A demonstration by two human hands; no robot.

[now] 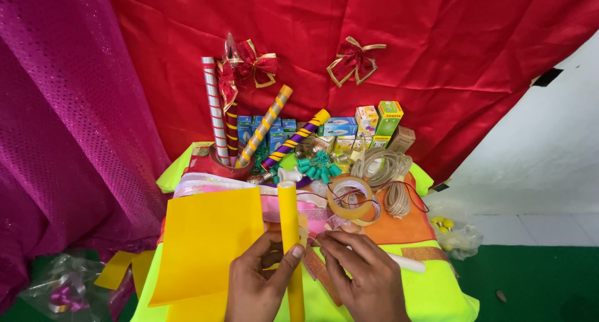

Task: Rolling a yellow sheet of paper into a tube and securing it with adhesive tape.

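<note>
Here my left hand [259,278] is closed around the yellow paper-wrapped tube [289,234], upright at the table's near edge beside the loose yellow paper sheet [206,241]. My right hand [365,275] lies curled, fingertips pinching something small by the tube. I judge I'm mid-wrap; next comes fixing the seam, likely with the tape roll [350,198].

Matt yellow paper tube [289,234], glossy clear tape roll [351,198], shiny red satin cloth [437,60], sequinned magenta fabric [68,122].
</note>
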